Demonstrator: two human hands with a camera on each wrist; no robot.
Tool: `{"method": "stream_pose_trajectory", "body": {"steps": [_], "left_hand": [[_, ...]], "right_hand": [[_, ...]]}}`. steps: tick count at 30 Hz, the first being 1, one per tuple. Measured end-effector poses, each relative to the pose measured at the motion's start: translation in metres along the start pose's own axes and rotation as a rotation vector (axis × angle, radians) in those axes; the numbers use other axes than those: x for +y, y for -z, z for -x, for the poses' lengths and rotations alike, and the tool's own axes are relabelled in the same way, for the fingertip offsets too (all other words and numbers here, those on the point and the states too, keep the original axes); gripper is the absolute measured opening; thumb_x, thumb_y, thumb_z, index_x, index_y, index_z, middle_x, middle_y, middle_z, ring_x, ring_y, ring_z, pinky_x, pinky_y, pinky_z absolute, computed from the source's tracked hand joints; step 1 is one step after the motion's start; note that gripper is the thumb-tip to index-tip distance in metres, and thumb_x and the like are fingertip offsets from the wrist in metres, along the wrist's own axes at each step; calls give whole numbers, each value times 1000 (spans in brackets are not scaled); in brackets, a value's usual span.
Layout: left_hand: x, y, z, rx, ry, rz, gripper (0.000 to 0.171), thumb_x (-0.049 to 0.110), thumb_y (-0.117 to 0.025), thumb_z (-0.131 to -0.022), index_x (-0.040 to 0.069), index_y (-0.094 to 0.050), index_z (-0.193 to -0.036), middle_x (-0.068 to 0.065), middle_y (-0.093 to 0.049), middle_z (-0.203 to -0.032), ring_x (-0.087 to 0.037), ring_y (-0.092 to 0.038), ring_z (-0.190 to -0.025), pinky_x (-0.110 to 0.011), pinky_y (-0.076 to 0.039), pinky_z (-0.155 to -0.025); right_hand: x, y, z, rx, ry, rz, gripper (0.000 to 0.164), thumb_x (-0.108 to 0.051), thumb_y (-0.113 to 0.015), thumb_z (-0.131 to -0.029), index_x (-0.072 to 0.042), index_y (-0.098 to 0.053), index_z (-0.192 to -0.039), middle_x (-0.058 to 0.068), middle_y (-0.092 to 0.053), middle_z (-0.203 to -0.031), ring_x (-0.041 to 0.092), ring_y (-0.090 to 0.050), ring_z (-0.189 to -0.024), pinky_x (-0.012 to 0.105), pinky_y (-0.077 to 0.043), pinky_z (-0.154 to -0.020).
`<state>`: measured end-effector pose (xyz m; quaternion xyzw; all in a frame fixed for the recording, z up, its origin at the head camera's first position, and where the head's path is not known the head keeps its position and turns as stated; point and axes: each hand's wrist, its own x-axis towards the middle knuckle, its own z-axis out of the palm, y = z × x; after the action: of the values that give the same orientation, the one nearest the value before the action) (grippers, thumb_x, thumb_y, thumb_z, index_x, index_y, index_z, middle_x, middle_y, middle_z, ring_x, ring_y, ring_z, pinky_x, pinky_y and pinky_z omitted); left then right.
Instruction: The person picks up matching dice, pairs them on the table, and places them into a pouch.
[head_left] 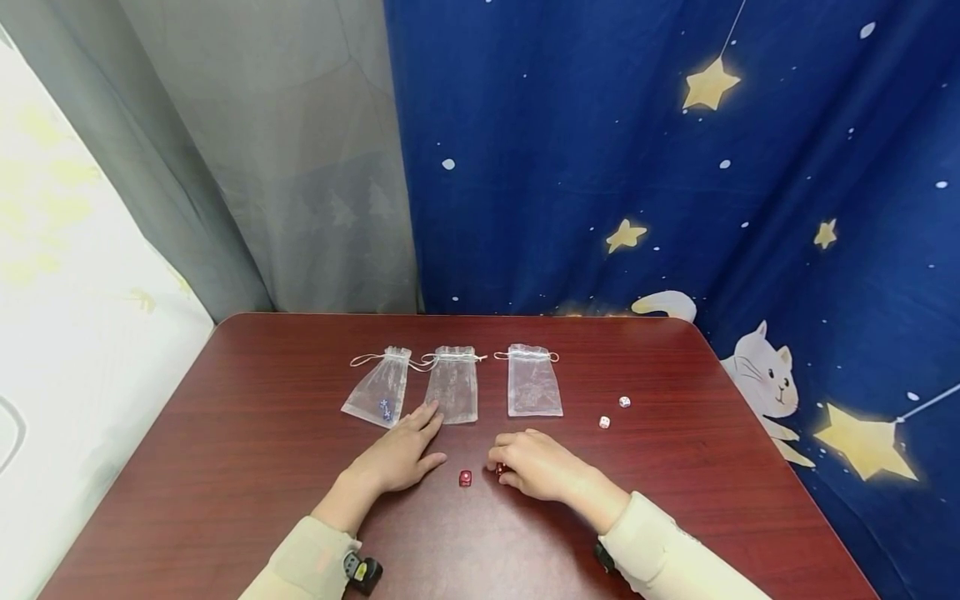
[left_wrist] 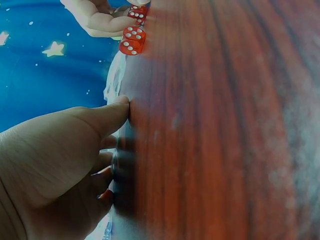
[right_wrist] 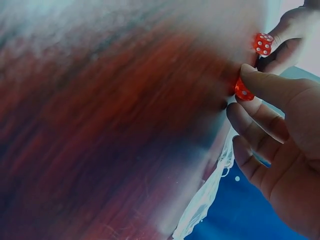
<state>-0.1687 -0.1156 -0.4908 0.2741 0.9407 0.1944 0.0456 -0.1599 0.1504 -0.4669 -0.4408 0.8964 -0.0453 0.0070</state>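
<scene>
Between its thumb and fingers, my right hand [head_left: 542,465] pinches a red die [right_wrist: 244,91] at the tabletop. A second red die [head_left: 466,478] lies on the table between my two hands. My left hand [head_left: 397,454] rests flat with fingers extended, its fingertips by the lower edges of the left mesh bag [head_left: 378,387] and the middle mesh bag [head_left: 453,387]. Blue dice [head_left: 386,409] show through the left bag. In the left wrist view, the thumb [left_wrist: 112,116] is straight. The right mesh bag [head_left: 534,387] lies flat beyond my right hand.
Two white dice, a nearer one [head_left: 604,422] and a farther one [head_left: 625,402], lie on the right of the reddish-brown table [head_left: 247,450]. Drawstrings of the left and middle bags lie close together. A blue star-patterned curtain [head_left: 540,167] hangs behind the table's far edge.
</scene>
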Motion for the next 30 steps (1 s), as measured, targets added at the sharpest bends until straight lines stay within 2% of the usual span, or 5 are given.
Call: {"method": "stream_pose_trajectory", "body": {"steps": [7,12,19,24,30], "left_hand": [[2,0,-1,5,-2,-16,65,32,-66,-99,-6,-46,-147,-24,-32,-160,-39,-29,-149,-53,-28,-119],[3,2,-5,84,-20,-32,68,34,-70,-96,-6,-47,-146,-26,-36,-157,-43,-33,-145,-54,-31,-117],[2,8,-14,173,29,-36,65,32,-70,-97,-6,-50,-145,-26,-44,-151,-42,-41,-141,-54,-35,-115],[3,13,-24,234,68,-19,59,27,-69,-97,-8,-53,-141,-27,-50,-145,-40,-49,-134,-53,-39,-112],[3,19,-36,298,137,-30,52,23,-67,-98,-11,-55,-136,-28,-56,-136,-42,-56,-126,-55,-44,-106]], "right_hand": [[3,2,3,31,11,-28,16,-30,-80,-87,-21,-69,-96,-10,-62,-89,5,-62,-82,33,-51,-75],[7,9,4,83,5,-102,22,-32,-78,-90,-18,-69,-104,-6,-63,-91,6,-59,-80,33,-51,-75],[13,19,3,156,-43,-180,24,-27,-77,-92,-14,-70,-111,-2,-66,-97,11,-62,-84,33,-54,-78],[16,24,-3,250,-100,-288,26,-22,-76,-93,-9,-70,-114,1,-70,-100,14,-65,-86,31,-55,-79],[19,31,-12,419,-149,-455,22,-16,-78,-90,-9,-70,-110,2,-69,-92,10,-63,-77,27,-56,-70]]}}
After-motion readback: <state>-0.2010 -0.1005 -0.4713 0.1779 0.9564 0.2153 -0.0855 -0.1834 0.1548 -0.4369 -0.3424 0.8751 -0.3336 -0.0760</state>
